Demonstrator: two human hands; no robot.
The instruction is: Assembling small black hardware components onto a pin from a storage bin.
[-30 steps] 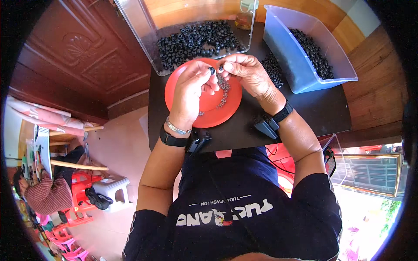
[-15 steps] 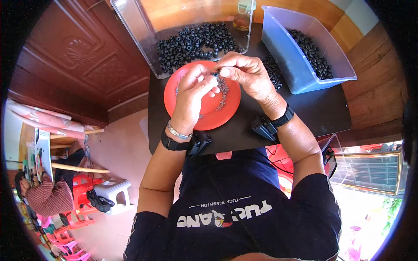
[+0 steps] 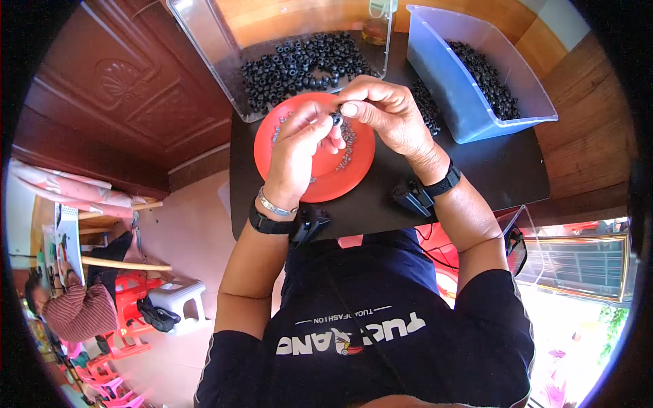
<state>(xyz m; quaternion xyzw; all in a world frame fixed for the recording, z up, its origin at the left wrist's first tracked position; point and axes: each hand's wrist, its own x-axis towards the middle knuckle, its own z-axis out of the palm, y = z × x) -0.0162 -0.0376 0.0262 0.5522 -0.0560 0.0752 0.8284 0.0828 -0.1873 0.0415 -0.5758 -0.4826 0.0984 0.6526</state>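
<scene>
Both my hands meet over a shallow orange-red plate [image 3: 330,185], which holds many tiny silvery metal pieces [image 3: 347,151]. Between thumb and fingers, my left hand [image 3: 296,149] grips a small black round plastic part [image 3: 336,119] with a hole in it. My right hand [image 3: 394,121] is closed in a pinch, thumb against forefinger, right at the top of that part. Whatever sits between its fingertips is too small and covered to make out. Beyond the plate, a clear plastic bin [image 3: 224,88] lies with many similar black parts [image 3: 292,71] in it.
A bluish translucent tub [image 3: 449,102] of small black parts stands at the right, with more black pieces [image 3: 425,109] beside it on the dark table [image 3: 503,170]. Black devices hang from both wrist straps. At far left, another person in a striped top [image 3: 81,313] sits near stools.
The black part shows more plainly between my fingers, its hole turned into view. Both hands stay close together over the plate, barely shifted.
</scene>
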